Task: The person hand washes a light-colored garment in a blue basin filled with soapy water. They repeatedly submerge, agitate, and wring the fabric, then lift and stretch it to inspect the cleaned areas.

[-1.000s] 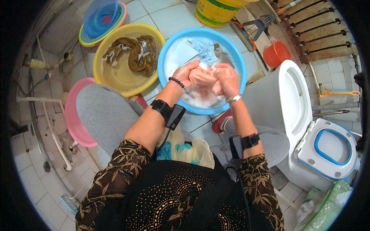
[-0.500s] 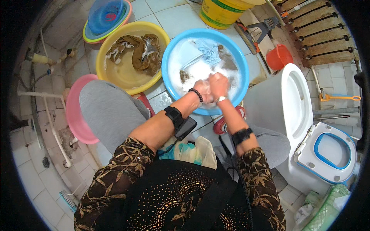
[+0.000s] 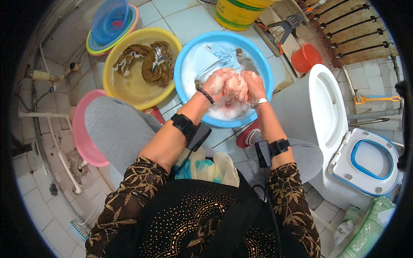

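Observation:
A wet, bunched pink cloth [image 3: 236, 87] is gripped between my two hands over the blue basin [image 3: 267, 64]. My left hand [image 3: 217, 84], with a dark beaded bracelet at its wrist, closes round the cloth's left side. On its other side my right hand [image 3: 254, 85], wearing a pale band, holds it with bent fingers. White suds [image 3: 219, 111] fill the basin below. Behind my hands a light blue cloth [image 3: 204, 60] lies in the foam, and a dark greyish cloth shows partly at the right. How far the pink cloth reaches into the suds is hidden.
A yellow basin [image 3: 108, 88] with brown cloth [image 3: 150, 64] in cloudy water stands left. Stacked basins [image 3: 112, 26], a pink basin [image 3: 84, 133] and a yellow bucket [image 3: 236, 13] surround the work. At right are a white toilet [image 3: 297, 109] and a red bucket [image 3: 306, 58].
My hands have come up and apart from being pressed together low in the foam. The pink cloth now shows between them. The whole view has shifted slightly.

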`<state>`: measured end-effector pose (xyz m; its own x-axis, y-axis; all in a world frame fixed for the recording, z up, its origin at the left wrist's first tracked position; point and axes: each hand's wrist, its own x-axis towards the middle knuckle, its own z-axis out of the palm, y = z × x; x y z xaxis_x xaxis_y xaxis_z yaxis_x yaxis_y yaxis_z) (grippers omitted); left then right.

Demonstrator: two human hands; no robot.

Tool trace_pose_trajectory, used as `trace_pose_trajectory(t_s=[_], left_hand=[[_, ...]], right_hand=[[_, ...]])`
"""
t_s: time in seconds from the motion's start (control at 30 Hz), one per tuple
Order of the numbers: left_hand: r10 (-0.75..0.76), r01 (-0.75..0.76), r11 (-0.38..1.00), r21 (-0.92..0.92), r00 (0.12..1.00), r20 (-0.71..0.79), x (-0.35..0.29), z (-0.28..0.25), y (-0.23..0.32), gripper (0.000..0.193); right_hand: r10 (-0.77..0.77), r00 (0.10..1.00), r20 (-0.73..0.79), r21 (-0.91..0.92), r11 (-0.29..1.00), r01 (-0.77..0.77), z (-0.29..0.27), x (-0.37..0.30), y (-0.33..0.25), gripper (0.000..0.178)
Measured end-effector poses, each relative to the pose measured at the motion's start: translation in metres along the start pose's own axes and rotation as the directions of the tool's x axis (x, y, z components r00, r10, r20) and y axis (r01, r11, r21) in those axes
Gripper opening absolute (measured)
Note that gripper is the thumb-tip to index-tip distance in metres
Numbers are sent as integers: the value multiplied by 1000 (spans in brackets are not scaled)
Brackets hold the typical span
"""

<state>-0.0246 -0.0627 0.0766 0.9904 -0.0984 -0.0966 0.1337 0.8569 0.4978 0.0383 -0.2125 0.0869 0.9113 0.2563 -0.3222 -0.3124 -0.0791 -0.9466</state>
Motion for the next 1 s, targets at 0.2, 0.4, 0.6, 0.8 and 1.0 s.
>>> trace_pose_trajectory(t_s=[0.2, 0.4, 0.6, 0.8, 1.0], left_hand=[[106, -56, 949, 309, 983, -147, -5, -6, 39, 30], [37, 1, 994, 110, 938, -346, -3, -21, 35, 29], [-340, 229, 900, -370, 901, -269, -5, -9, 10, 26], [-337, 233, 908, -349, 901, -274, -18, 22, -5, 23], [-290, 191, 950, -246, 832, -474, -21, 21, -7, 25]], right_hand=[[127, 842, 525, 267, 915, -304, -15, -31, -8, 33], [-39, 957, 288, 289, 956, -49, -13, -30, -28, 27], [-271, 962, 33, -182, 945, 273, 40, -57, -50, 14], [-341, 915, -214, -754, 654, 67, 77, -58, -54, 34], [-107, 990, 92, -829, 542, 136, 76, -50, -25, 36]])
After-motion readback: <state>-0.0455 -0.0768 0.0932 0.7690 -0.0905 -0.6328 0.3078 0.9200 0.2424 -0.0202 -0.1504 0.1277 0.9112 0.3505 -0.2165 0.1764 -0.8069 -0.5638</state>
